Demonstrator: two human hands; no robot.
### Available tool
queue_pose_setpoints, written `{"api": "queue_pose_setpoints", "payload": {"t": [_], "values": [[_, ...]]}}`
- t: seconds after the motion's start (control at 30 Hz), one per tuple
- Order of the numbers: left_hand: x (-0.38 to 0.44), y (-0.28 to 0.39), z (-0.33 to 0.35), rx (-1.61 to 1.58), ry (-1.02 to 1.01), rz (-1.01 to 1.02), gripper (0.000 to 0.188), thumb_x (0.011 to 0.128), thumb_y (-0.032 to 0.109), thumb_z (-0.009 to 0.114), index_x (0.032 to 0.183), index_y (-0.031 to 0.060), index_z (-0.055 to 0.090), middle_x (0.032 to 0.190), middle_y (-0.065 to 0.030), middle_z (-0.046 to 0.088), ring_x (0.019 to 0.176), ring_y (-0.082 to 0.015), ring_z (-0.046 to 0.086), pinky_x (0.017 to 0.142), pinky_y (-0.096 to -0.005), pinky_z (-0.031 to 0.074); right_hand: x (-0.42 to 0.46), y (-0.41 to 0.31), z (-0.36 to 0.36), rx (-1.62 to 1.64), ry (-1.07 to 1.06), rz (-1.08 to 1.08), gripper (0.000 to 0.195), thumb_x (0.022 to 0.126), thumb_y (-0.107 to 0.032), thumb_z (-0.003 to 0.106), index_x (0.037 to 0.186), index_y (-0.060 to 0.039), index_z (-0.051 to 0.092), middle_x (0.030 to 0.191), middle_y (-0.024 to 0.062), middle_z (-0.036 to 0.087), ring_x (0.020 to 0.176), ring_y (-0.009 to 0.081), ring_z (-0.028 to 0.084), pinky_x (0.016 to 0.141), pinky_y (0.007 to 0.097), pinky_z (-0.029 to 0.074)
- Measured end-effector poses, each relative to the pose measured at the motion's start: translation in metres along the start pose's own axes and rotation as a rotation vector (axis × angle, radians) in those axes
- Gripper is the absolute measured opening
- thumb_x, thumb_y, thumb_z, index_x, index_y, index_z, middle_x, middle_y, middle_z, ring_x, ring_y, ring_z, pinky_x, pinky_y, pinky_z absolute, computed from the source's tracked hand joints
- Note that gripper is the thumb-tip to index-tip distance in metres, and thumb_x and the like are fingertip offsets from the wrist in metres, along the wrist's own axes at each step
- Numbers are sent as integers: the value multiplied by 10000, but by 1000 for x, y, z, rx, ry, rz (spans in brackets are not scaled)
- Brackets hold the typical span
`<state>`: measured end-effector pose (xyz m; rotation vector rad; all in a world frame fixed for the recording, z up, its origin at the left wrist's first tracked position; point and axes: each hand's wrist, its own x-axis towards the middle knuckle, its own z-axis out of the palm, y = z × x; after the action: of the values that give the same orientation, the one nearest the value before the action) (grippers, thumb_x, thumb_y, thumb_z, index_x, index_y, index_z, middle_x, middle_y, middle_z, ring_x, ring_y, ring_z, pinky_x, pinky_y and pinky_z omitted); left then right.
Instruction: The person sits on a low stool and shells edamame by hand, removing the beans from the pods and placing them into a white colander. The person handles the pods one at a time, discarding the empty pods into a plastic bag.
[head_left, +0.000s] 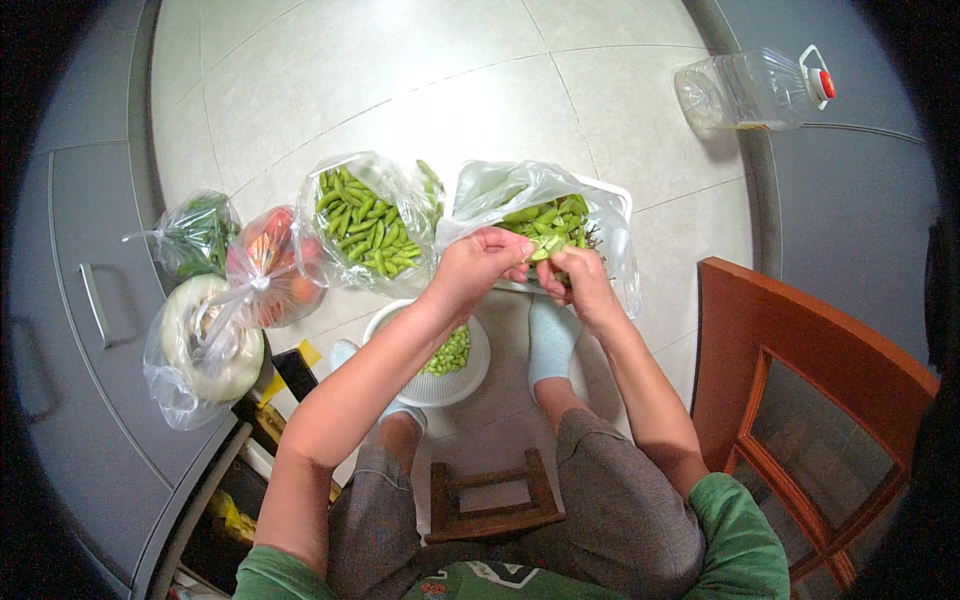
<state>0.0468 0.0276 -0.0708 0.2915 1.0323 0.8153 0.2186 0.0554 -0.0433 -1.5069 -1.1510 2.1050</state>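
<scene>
My left hand (495, 255) and my right hand (574, 274) meet above a plastic bag, fingertips pinching a green soybean pod (546, 247) that looks split apart. Beneath them, the clear bag (495, 191) lies over a white tray (619, 191) and holds green pods and empty-looking hulls with some brown stems. Left of it, another clear bag (304, 195) is full of whole green soybean pods (364, 225). Between my feet, partly behind my left forearm, a white mesh basket (450, 388) contains shelled green beans (452, 354).
At the left lie bagged leafy greens (199, 232), bagged reddish produce (277, 262) and a large pale melon or gourd (176, 330), beside an open drawer (217, 465). A wooden chair (810, 322) stands right. A clear plastic jug (750, 90) lies upper right. Grey cabinets (847, 202) flank the tiled floor.
</scene>
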Motion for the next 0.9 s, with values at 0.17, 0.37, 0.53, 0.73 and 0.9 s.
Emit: {"api": "queue_pose_setpoints", "payload": {"t": [0.17, 0.37, 0.53, 0.73, 0.9], "values": [[-6, 10, 11, 576, 169, 312, 117, 778, 107, 655, 814, -4, 648, 659, -44, 630, 572, -79, 573, 534, -219, 463, 10, -9, -11, -184, -11, -9, 310, 837, -333, 603, 686, -65, 560, 554, -45, 431, 455, 35, 335, 409, 193, 234], [-4, 12, 14, 580, 186, 394, 95, 775, 80, 653, 797, -13, 651, 670, -43, 636, 566, -61, 552, 532, -215, 459, 14, -21, -15, -185, -185, 77, 236, 838, -251, 628, 728, -44, 609, 523, -55, 451, 459, 25, 355, 410, 191, 242], [-6, 8, 15, 551, 191, 406, 105, 799, 86, 649, 817, -18, 649, 671, -3, 615, 579, -34, 522, 518, -191, 430, 12, -13, -13, -175, -168, 76, 234, 868, -247, 589, 766, -37, 613, 541, -55, 460, 461, 21, 354, 416, 177, 241], [-12, 24, 27, 656, 246, 491, 76, 781, 48, 617, 801, -22, 639, 706, -125, 642, 639, -168, 638, 573, -274, 488, 2, -15, -16, -22, -131, 148, 205, 905, -230, 530, 905, -35, 591, 577, -71, 415, 454, 13, 316, 407, 165, 231], [4, 13, 18, 841, 319, 731, 128, 786, 89, 627, 861, -14, 644, 802, -161, 642, 710, -281, 636, 645, -331, 498, -6, -8, -24, 39, 98, 134, 203, 917, -233, 499, 961, -58, 591, 576, -77, 402, 458, 9, 314, 396, 162, 224]]}}
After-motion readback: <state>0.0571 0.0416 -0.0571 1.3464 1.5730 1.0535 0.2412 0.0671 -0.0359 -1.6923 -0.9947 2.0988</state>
